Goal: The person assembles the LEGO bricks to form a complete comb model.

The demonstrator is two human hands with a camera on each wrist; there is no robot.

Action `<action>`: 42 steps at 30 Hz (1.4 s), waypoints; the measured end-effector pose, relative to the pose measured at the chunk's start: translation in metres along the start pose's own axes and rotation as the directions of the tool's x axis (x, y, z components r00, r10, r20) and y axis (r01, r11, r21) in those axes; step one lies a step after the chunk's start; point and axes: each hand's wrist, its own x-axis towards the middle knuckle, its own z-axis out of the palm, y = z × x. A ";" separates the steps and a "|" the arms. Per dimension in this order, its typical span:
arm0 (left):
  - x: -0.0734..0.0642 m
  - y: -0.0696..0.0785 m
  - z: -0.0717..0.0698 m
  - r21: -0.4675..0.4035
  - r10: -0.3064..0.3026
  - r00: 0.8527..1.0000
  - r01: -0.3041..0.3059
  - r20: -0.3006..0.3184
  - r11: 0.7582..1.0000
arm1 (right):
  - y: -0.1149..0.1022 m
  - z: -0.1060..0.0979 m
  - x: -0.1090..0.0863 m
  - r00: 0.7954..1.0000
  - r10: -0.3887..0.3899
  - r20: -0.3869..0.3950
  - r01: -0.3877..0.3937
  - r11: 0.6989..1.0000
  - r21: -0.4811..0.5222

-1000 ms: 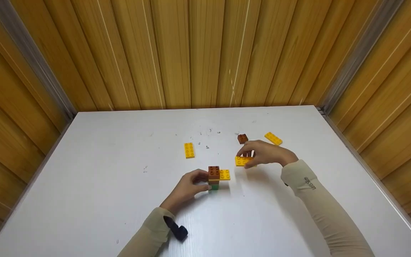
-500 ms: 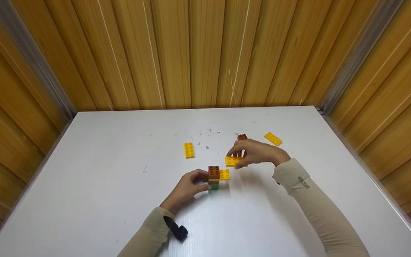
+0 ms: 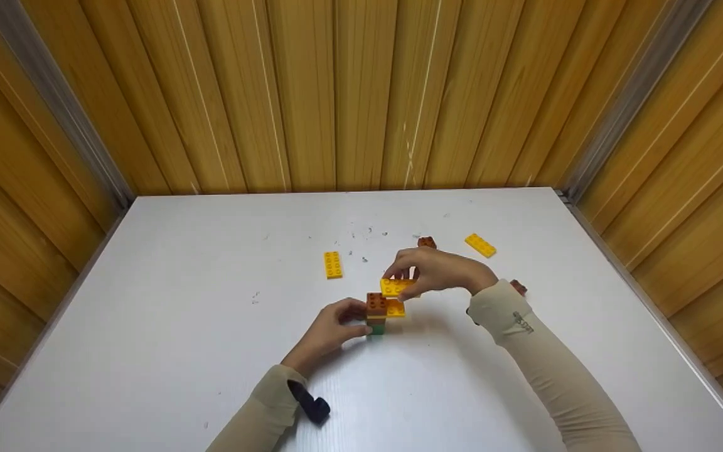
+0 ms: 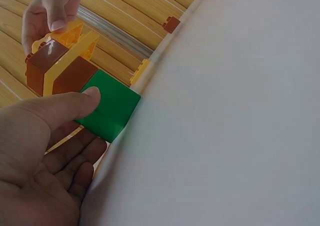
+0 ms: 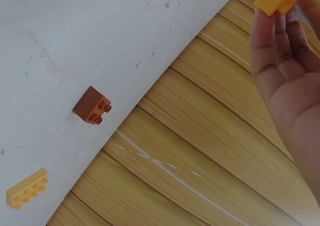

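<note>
At one o'clock from the tower (image 3: 376, 304), the right hand (image 3: 435, 270) pinches a yellow brick (image 3: 391, 287), long axis nine-to-three; the left hand (image 3: 330, 329), at eight o'clock, grips the tower's green block (image 4: 111, 106).

Lettering (image 3: 523, 322) on the right sleeve (image 3: 553, 373) seems too small to read.

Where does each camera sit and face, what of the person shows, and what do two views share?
Head: on the head, looking down-forward at the table; left hand, right hand, sleeves show.
Left wrist: on that wrist, facing the brick stack; shows left hand, part of right hand.
Right wrist: on that wrist, facing across the table to the wall; shows right hand.
Head and left wrist share the brick stack.
</note>
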 end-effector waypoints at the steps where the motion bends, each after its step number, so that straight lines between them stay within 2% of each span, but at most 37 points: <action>1: 0.000 0.000 0.000 -0.002 0.010 1.000 -0.010 0.001 1.000 | -0.001 0.000 0.000 1.000 -0.012 -0.002 0.012 1.000 -0.001; 3: 0.000 -0.001 0.000 -0.005 0.022 1.000 -0.022 0.004 1.000 | -0.002 0.001 0.001 1.000 -0.025 -0.003 0.025 1.000 -0.001; 14: 0.000 0.001 0.001 -0.012 -0.018 1.000 0.018 0.007 1.000 | -0.010 0.005 0.009 0.999 -0.007 0.036 0.006 1.000 0.018; 30: -0.001 0.002 0.000 0.008 -0.012 1.000 0.012 0.019 1.000 | -0.017 0.009 0.013 0.998 -0.059 0.033 0.060 0.998 -0.014; 42: -0.001 0.002 -0.001 -0.009 -0.008 1.000 0.008 0.019 1.000 | -0.026 0.010 0.013 0.999 -0.014 0.043 0.016 0.999 -0.044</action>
